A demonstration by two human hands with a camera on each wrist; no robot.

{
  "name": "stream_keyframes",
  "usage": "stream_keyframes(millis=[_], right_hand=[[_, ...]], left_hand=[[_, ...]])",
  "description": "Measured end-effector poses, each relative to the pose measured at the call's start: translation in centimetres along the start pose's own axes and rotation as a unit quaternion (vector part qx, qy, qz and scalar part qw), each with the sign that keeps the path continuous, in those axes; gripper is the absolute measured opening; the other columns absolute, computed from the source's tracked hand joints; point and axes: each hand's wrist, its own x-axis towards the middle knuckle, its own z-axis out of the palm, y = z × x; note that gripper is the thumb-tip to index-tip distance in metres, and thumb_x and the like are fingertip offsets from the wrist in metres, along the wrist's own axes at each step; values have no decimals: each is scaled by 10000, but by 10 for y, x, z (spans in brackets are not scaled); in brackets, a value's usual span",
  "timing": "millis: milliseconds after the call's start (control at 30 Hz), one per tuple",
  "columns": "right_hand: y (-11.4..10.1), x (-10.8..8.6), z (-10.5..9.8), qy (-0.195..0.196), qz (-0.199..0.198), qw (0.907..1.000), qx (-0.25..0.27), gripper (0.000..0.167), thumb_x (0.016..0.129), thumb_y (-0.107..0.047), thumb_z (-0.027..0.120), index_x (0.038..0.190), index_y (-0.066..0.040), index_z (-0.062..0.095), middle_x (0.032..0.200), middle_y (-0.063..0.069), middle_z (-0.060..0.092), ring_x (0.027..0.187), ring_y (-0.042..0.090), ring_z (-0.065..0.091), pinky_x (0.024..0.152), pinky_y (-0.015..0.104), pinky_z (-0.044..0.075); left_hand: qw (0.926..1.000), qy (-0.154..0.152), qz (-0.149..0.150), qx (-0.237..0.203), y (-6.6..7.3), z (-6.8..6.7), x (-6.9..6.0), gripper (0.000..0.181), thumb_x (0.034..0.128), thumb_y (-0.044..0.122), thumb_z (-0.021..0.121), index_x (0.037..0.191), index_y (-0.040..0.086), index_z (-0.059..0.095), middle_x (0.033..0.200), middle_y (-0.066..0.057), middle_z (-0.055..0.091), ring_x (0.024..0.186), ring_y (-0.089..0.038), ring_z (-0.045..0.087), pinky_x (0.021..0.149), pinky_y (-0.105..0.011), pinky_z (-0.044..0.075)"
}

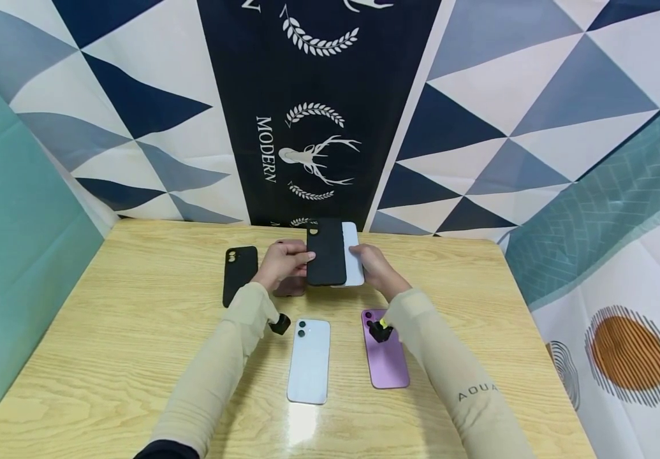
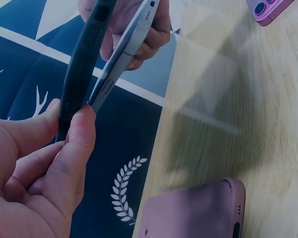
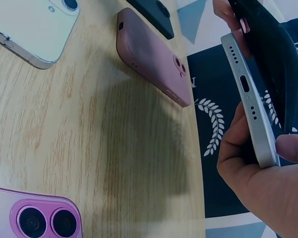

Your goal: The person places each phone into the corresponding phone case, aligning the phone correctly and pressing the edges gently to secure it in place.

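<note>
Above the far part of the table, my left hand (image 1: 279, 262) pinches a black phone case (image 1: 326, 258) by its left edge. My right hand (image 1: 381, 271) grips a white phone (image 1: 354, 255) by its right edge. From the head view the case overlaps the phone and hides much of it. Both are held upright, and the phone (image 3: 252, 99) is outside the case (image 3: 273, 54), with a narrow wedge between them in the right wrist view. The phone's port edge faces that camera. Whether they touch at one edge I cannot tell.
A pink phone case (image 1: 289, 288) lies below my left hand, with another black case (image 1: 240, 274) to its left. Closer in, a second white phone (image 1: 309, 363) and a purple phone (image 1: 388, 363) lie on the wooden table (image 1: 134, 331). A patterned cloth (image 1: 312, 159) hangs behind.
</note>
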Motion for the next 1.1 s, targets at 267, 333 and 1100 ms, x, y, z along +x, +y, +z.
stream_keyframes(millis=[267, 333, 1100], right_hand=[[-1, -6, 2, -121, 5, 9998, 157, 471, 985, -150, 323, 1431, -8, 273, 1246, 113, 451, 996, 177, 495, 840, 269, 438], [-2, -7, 2, -141, 5, 9998, 158, 472, 988, -151, 307, 1437, -11, 268, 1255, 112, 451, 996, 172, 497, 841, 263, 437], [2, -10, 9, -429, -238, 9931, 1069, 258, 1021, -255, 233, 1093, -109, 434, 878, -29, 517, 746, 70, 555, 708, 204, 480]], left_hand=[[9998, -69, 113, 139, -1, 4, -1, 300, 862, 132, 677, 1149, 48, 656, 965, -96, 610, 633, -98, 585, 719, -302, 585], [9998, -97, 132, 124, -1, 5, -1, 302, 863, 130, 676, 1152, 47, 656, 951, -91, 608, 638, -99, 584, 672, -260, 581], [9997, -119, -32, 192, -1, 18, 0, 338, 865, 153, 677, 1177, 32, 637, 957, -115, 650, 750, -168, 635, 830, -370, 564]])
